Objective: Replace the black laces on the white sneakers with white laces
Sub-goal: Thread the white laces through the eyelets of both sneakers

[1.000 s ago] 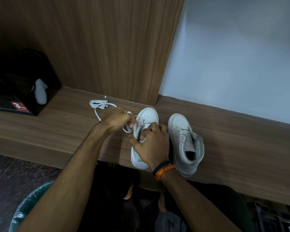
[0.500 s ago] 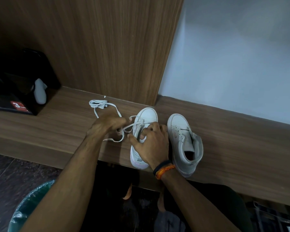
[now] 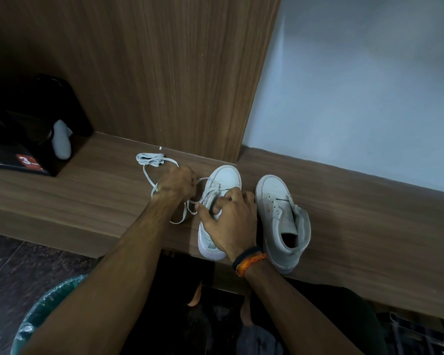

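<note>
White lace (image 3: 149,175) runs from a bunched end near the wood panel (image 3: 164,73), loops across the surface (image 3: 87,196), passes under the left hand (image 3: 176,184) and goes into the eyelets of the left sneaker (image 3: 222,180). A slack loop lies on the surface just below that hand.

Left sneaker: toe toward the panel, heel at the front edge of the surface, partly laced in white. Right sneaker (image 3: 282,219) stands just beside it, same direction, no lace visible in its eyelets, collar open.

Around: black box (image 3: 23,139) with a red label at far left, a white object tucked against it, well apart from the shoes. Bin with a green liner (image 3: 36,316) on the floor at lower left. Grey wall (image 3: 356,85) behind the right sneaker.

Left hand: fingers curled around the lace, knuckles up, just left of the sneaker's toe. Right hand (image 3: 231,221): covers the mid and rear of the left sneaker, fingers curled at the eyelet area, thumb out to the left near the lace; can't tell if it pinches the lace or only holds the shoe. Black and orange bands (image 3: 249,260) on that wrist.
</note>
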